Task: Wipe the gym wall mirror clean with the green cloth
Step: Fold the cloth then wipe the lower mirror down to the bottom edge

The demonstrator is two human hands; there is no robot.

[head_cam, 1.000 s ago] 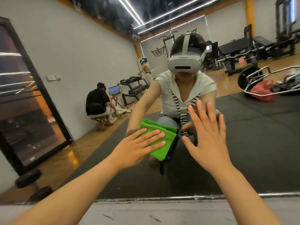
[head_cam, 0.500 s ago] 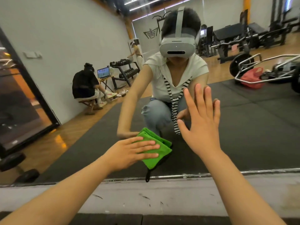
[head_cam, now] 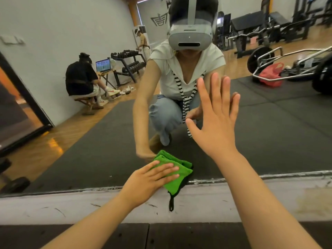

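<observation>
Green cloth [head_cam: 177, 174], folded into a thick pad, lies flat against the wall mirror [head_cam: 278, 141] at its bottom edge, its lower corner overlapping the metal trim [head_cam: 287, 174] and the scuffed white ledge [head_cam: 62, 207] beneath; a black hanging loop [head_cam: 171, 206] dangles from that corner over the ledge; the left hand [head_cam: 150, 178] presses on the cloth with straight fingers laid side by side, none curled round it; the right hand [head_cam: 215, 123] is raised higher and to the right, well apart from the cloth, fingers straight and spread, palm toward the glass, holding nothing; its fingertips seem to meet their reflection, though contact with the glass is hard to confirm from this angle; a dark rubber floor mat [head_cam: 89, 234] runs along the foot of the ledge; the mirror reflects the crouching person in a grey headset [head_cam: 189, 37], a seated person [head_cam: 79, 78] at a laptop [head_cam: 103, 65], a dumbbell rack [head_cam: 129, 62], and a red bag [head_cam: 270, 75] beside a chrome trap bar [head_cam: 305, 50].
</observation>
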